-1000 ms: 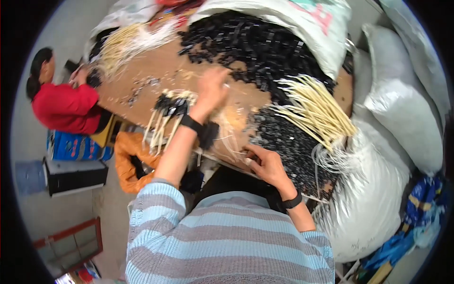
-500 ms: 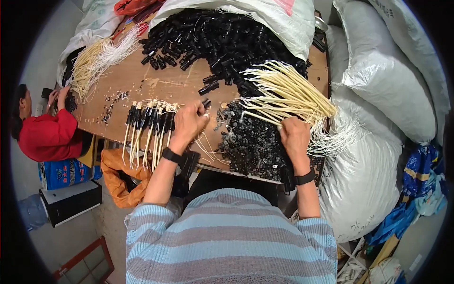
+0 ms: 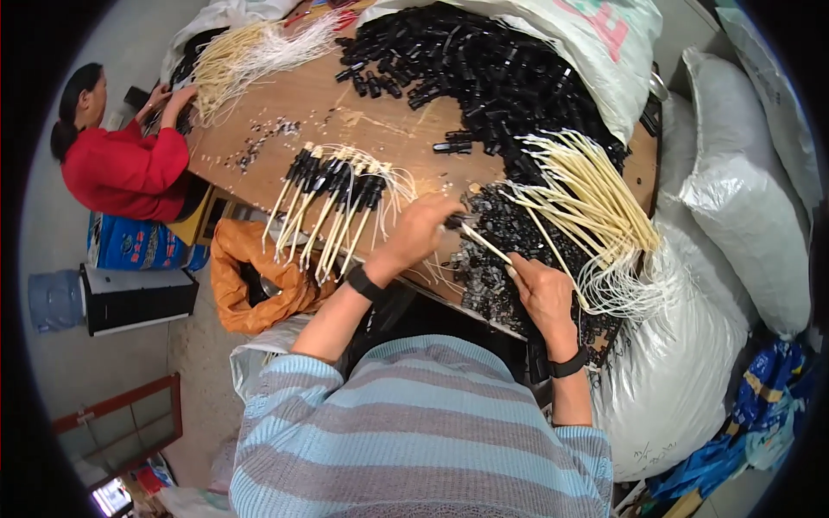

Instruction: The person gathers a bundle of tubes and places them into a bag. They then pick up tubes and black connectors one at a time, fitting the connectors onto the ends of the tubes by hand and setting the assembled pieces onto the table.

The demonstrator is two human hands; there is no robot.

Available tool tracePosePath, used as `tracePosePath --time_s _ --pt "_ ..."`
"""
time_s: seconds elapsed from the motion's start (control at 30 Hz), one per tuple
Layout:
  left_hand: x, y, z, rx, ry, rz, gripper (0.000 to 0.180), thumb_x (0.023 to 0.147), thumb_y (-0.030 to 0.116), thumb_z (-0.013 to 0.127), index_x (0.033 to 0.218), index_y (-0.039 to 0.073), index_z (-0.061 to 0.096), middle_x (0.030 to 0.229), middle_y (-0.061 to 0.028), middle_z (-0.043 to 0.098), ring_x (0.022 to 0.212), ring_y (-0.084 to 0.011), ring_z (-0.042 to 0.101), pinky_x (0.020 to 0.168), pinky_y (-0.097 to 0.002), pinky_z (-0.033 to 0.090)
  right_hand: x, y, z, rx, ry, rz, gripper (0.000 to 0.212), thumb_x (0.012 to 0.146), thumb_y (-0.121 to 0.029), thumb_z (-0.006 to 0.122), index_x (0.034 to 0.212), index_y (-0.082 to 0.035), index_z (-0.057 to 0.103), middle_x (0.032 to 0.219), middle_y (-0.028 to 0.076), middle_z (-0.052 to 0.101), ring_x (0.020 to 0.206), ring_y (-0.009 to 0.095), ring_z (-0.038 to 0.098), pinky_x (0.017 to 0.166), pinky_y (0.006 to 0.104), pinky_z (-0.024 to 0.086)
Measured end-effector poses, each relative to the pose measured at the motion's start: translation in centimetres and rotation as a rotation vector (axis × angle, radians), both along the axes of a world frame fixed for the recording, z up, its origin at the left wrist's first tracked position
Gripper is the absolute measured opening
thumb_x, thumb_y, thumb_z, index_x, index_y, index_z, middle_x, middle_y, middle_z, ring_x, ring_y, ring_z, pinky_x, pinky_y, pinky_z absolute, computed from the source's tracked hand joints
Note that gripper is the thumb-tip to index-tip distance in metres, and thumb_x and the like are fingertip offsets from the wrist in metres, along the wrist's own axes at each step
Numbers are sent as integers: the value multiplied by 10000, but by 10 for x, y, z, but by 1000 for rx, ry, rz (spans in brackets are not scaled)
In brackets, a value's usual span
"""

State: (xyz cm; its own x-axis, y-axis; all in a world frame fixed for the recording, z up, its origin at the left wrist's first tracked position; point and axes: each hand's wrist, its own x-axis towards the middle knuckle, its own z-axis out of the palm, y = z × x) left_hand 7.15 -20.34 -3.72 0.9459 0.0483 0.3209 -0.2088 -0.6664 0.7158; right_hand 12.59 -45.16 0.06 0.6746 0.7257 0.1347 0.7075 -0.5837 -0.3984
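My left hand [image 3: 421, 228] is closed around a small black plastic sleeve [image 3: 453, 222] at the table's front. A cream-coated wire [image 3: 489, 244] runs from my right hand [image 3: 546, 295], its far tip meeting the black sleeve; whether it goes inside is too small to tell. My right fingers pinch the wire's near part. Beneath and beside both hands spreads a pile of tiny black and clear pieces [image 3: 484, 285]. To the right lies a bundle of cream wires [image 3: 604, 194] with white thin ends. Left of my left hand, several wires with black sleeves [image 3: 332, 183] lie in a row.
A large heap of black sleeves [image 3: 484, 73] spills from a white woven sack [image 3: 596, 43] at the back. Full white sacks [image 3: 743, 198] stand at the right. A person in red [image 3: 129, 168] works at the far left. An orange sack [image 3: 231, 268] sits below the table's front edge.
My right hand has drawn a cream wire away from the bundle and toward my left hand. The wire's tip now meets the black sleeve. The whole view has shifted.
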Motion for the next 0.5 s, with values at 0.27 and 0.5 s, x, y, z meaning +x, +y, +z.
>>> tracePosePath --time_s 0.27,0.5 --pt "-5 -18 13 289 -96 35 174 790 52 611 958 85 576 1104 -69 637 1004 -259 606 1026 -490 342 4 2 22 -344 144 -400 539 717 -192 763 1224 -132 589 908 148 676 711 315 658 584 388 492" --pt "-4 -47 28 251 -152 -101 204 765 144 666 948 106 584 723 -62 578 666 -243 617 514 -368 457 13 11 -3 502 321 -132 146 707 -17 665 836 -46 603 1049 127 652 764 216 629 647 321 472"
